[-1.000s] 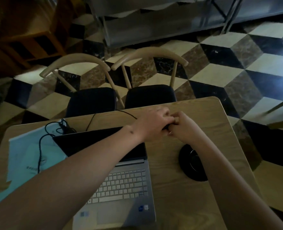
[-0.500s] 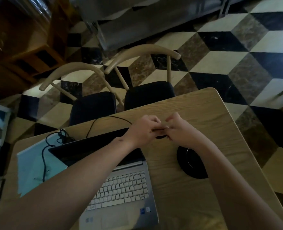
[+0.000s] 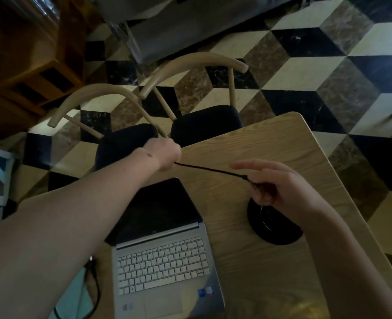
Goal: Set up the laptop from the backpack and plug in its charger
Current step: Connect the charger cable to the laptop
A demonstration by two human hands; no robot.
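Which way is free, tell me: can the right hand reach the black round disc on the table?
Probably yes. The right hand hovers just above the disc with nothing between them, but its fingers pinch the charger cable, so it is occupied.

nothing can be read; the stickers on the laptop (image 3: 167, 261) are too blurred.

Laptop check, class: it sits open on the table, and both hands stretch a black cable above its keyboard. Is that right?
Not quite. In the head view the laptop is open on the table, but the left hand and right hand stretch the cable beyond its screen, not above the keyboard.
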